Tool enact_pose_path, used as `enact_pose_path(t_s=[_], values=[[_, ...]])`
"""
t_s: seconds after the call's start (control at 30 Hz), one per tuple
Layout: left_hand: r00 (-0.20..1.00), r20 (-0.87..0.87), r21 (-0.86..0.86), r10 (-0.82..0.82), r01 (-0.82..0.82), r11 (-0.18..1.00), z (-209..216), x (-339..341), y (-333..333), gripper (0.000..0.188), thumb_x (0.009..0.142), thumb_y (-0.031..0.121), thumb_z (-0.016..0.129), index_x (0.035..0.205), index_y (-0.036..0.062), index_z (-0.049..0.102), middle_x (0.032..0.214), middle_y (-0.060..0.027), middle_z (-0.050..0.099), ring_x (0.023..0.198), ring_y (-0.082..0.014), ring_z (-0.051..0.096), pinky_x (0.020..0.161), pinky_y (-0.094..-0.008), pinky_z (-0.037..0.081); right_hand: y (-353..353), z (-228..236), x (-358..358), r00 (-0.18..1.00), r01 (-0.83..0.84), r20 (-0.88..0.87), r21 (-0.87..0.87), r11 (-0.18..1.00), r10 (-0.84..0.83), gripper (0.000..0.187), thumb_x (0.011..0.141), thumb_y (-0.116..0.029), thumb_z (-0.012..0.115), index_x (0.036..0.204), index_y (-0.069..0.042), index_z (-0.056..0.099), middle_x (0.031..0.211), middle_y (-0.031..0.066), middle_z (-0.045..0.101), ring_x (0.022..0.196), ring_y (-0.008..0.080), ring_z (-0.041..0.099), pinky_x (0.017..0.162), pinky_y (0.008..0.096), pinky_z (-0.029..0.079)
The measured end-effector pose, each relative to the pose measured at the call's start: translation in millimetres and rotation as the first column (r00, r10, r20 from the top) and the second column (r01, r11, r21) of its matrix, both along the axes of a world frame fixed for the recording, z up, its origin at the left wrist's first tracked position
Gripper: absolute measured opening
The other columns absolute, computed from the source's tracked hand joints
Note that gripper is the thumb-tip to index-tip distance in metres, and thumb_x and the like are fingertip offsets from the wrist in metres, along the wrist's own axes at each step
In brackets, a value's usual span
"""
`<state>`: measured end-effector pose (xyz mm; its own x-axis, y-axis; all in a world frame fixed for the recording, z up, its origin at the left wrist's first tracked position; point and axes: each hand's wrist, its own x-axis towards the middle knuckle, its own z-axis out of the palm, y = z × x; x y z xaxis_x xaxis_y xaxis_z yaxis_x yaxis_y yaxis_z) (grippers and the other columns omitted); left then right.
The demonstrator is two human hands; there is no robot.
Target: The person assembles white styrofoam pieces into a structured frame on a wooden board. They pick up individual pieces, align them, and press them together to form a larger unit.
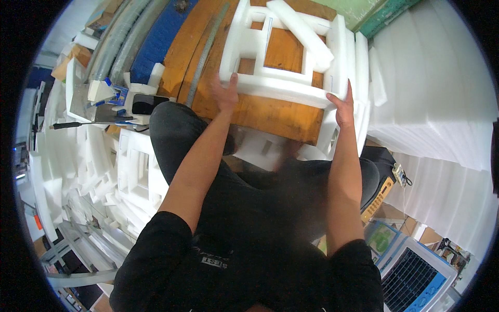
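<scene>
Head view, left hand [225, 94] and right hand [343, 109] holding foam frame [280, 89], foam bar [301, 34] across it, ruler [206, 52] alongside

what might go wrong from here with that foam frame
The diagonal foam bar lies across the white foam frame with no hand on it, so it might slide off if the frame tilts. The left hand and right hand are at the frame's near corners, so uneven pushing could skew it. The black-handled rod beside the left knee might get knocked if that leg shifts.
</scene>
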<state>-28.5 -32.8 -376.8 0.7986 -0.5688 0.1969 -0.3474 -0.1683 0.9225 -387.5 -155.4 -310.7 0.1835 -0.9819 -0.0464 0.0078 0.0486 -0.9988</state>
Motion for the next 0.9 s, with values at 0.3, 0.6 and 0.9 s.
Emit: enact_pose_path(t_s=[0.3, 0.6, 0.9], values=[[0.999, -0.041, 0.076, 0.022, -0.019, 0.997, 15, -9, -2, 0.079, 0.082, 0.045, 0.079, 0.14, -0.0008, 0.052, 0.128, -0.028, 0.059, 0.118, -0.0429, 0.056, 0.105, -0.0507, 0.042, -3, -2, -7, 0.981, 0.029, -0.188, -0.079, 0.996, -0.044, 0.111, 0.07, -0.019, 0.087, 0.158, 0.002, 0.021, 0.156, 0.0217, 0.037, 0.144, 0.0317, 0.035, 0.12, 0.0393, 0.028], [0.989, -0.013, 0.101, 0.151, -0.149, 0.984, 23, -9, -5, 0.08, 0.08, 0.043, 0.081, 0.139, -0.0006, 0.048, 0.125, -0.0255, 0.061, 0.118, -0.0425, 0.057, 0.104, -0.0512, 0.042, 24, 37, 92, 0.406, -0.265, -0.785, -0.591, 0.762, -0.468, 0.08, 0.096, -0.061, 0.048, 0.157, -0.012, 0.033, 0.164, 0.0276, 0.013, 0.152, 0.047, 0.011, 0.119, 0.0673, 0.002], [0.993, -0.109, 0.094, 0.04, -0.03, 0.995, 41, -41, 5, 0.115, 0.064, 0.049, 0.09, 0.147, -0.0022, 0.03, 0.137, -0.0287, 0.046, 0.128, -0.0432, 0.044, 0.109, -0.0539, 0.036, 43, 18, 135, 0.127, -0.363, -0.94, -0.341, 0.867, -0.317, 0.07, 0.101, -0.065, 0.028, 0.155, -0.024, 0.04, 0.164, 0.0208, 0.025, 0.152, 0.0416, 0.02, 0.12, 0.0654, 0.004]])
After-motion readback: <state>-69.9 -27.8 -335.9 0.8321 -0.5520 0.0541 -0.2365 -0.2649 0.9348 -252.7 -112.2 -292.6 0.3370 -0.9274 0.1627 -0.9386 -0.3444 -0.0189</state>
